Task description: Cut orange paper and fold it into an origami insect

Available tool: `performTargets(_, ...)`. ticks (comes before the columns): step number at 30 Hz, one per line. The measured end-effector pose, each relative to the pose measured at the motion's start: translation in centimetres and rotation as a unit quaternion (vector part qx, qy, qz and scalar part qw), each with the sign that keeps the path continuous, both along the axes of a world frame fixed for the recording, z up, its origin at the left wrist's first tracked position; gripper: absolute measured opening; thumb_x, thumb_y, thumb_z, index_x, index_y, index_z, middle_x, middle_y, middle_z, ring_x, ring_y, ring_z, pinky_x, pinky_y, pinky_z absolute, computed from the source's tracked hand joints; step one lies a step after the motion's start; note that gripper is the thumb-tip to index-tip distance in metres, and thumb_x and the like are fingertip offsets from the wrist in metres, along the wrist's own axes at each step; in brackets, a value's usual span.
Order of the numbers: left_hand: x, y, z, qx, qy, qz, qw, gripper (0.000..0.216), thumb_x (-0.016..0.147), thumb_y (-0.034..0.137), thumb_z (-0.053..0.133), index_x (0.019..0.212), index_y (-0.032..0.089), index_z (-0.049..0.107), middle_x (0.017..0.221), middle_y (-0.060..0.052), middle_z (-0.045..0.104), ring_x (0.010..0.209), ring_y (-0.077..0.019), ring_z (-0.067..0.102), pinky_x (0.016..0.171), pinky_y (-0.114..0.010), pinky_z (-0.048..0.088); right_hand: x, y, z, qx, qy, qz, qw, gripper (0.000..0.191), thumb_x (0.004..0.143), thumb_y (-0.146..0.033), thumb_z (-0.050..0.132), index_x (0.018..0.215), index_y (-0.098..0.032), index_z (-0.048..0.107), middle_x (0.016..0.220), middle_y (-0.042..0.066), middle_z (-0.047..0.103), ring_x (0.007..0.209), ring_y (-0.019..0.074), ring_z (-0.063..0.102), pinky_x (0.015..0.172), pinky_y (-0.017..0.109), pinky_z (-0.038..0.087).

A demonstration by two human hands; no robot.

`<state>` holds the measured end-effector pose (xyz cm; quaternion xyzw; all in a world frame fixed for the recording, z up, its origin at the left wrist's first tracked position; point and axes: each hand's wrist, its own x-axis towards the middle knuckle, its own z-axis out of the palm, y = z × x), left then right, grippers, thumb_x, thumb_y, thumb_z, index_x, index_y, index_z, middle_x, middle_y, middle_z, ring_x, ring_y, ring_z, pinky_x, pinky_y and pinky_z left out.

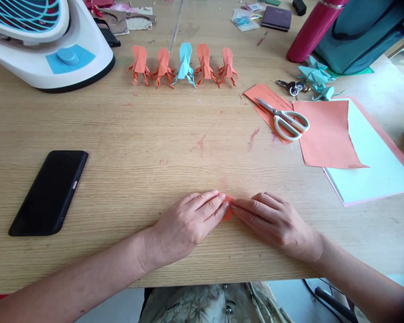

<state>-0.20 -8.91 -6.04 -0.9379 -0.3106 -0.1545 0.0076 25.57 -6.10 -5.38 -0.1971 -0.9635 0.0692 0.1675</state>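
A small folded piece of orange paper point(227, 207) lies on the wooden table point(138, 152) near its front edge, mostly covered by my hands. My left hand point(188, 222) lies flat on its left part, fingers stretched out and pressing down. My right hand point(272, 220) lies flat on its right part, fingertips meeting those of the left. Neither hand grips the paper; both press it to the table.
A row of folded paper figures, orange ones point(139, 64) and a light blue one point(185, 63), stands at the back. Scissors point(286, 120) lie on orange sheets point(326, 134) at right. A black phone point(50, 190) lies at left, a white fan base point(54, 49) back left, a pink bottle point(313, 29) back right.
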Motion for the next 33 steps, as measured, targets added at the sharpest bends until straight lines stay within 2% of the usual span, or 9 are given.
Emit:
performTargets(4, -0.1, -0.1, -0.1, -0.015, 0.013, -0.001, 1.000, 0.040, 0.100, 0.011, 0.045, 0.139, 0.007, 0.054, 0.139, -0.012, 0.062, 0.129, -0.0277, 0.057, 0.101, -0.040, 0.056, 0.0, 0.0, 0.1, -0.005, 0.000, 0.006, 1.000, 0.026, 0.095, -0.003, 0.048, 0.114, -0.005, 0.066, 0.119, 0.019, 0.069, 0.081, 0.0223, 0.056, 0.066, 0.038, 0.049)
performTargets(9, -0.6, -0.4, -0.1, -0.035, 0.011, -0.003, 0.999, 0.045, 0.099, 0.013, 0.049, 0.143, 0.007, 0.050, 0.146, -0.013, 0.055, 0.136, -0.0271, 0.051, 0.112, -0.039, 0.048, -0.1, -0.3, -0.1, -0.036, 0.015, -0.011, 0.999, 0.030, 0.093, -0.002, 0.053, 0.121, -0.004, 0.063, 0.121, 0.019, 0.068, 0.081, 0.0210, 0.054, 0.066, 0.037, 0.049)
performTargets(12, -1.0, -0.4, -0.1, -0.037, 0.002, -0.021, 0.999, 0.042, 0.099, 0.011, 0.047, 0.140, 0.004, 0.052, 0.146, -0.015, 0.055, 0.138, -0.0271, 0.050, 0.116, -0.039, 0.045, -0.3, -0.3, -0.1, -0.062, 0.036, -0.029, 0.997, 0.027, 0.092, -0.003, 0.058, 0.118, -0.006, 0.064, 0.115, 0.015, 0.070, 0.082, 0.0199, 0.055, 0.069, 0.036, 0.050)
performTargets(16, -1.0, -0.2, 0.2, -0.053, -0.027, -0.021, 0.998, 0.035, 0.100, 0.010, 0.045, 0.132, 0.005, 0.059, 0.143, -0.015, 0.058, 0.136, -0.0263, 0.052, 0.113, -0.040, 0.048, -0.6, -0.3, 0.0, -0.094, 0.055, -0.054, 0.993, 0.020, 0.093, -0.006, 0.059, 0.111, -0.009, 0.066, 0.106, 0.012, 0.071, 0.081, 0.0185, 0.057, 0.070, 0.034, 0.049)
performTargets(21, 0.4, -0.1, 1.0, -0.094, -0.058, 0.038, 0.993, 0.029, 0.100, 0.018, 0.053, 0.125, 0.013, 0.065, 0.130, -0.009, 0.067, 0.126, -0.0239, 0.059, 0.109, -0.041, 0.051, -0.8, -0.1, 0.2, -0.138, 0.070, -0.082, 0.985, 0.016, 0.094, -0.009, 0.058, 0.107, -0.014, 0.067, 0.102, 0.010, 0.071, 0.082, 0.0180, 0.061, 0.071, 0.033, 0.050)
performTargets(26, 2.1, -0.5, 1.2, -0.108, -0.105, 0.114, 0.982, 0.019, 0.095, 0.014, 0.060, 0.109, 0.013, 0.071, 0.115, -0.008, 0.071, 0.119, -0.0264, 0.061, 0.107, -0.044, 0.051, -1.0, 0.1, 0.2, -0.165, 0.086, -0.098, 0.978, 0.017, 0.094, -0.010, 0.059, 0.106, -0.017, 0.068, 0.098, 0.007, 0.070, 0.083, 0.0171, 0.063, 0.073, 0.032, 0.051)
performTargets(33, 2.7, 0.1, 0.7, -0.145, -0.182, 0.141, 0.962, 0.009, 0.093, 0.017, 0.064, 0.096, 0.016, 0.072, 0.108, -0.004, 0.071, 0.108, -0.0222, 0.059, 0.097, -0.040, 0.052, -1.2, 0.2, 0.3, -0.217, 0.103, -0.125, 0.963, 0.014, 0.095, -0.011, 0.057, 0.101, -0.018, 0.067, 0.097, 0.007, 0.068, 0.083, 0.0156, 0.063, 0.075, 0.031, 0.052)
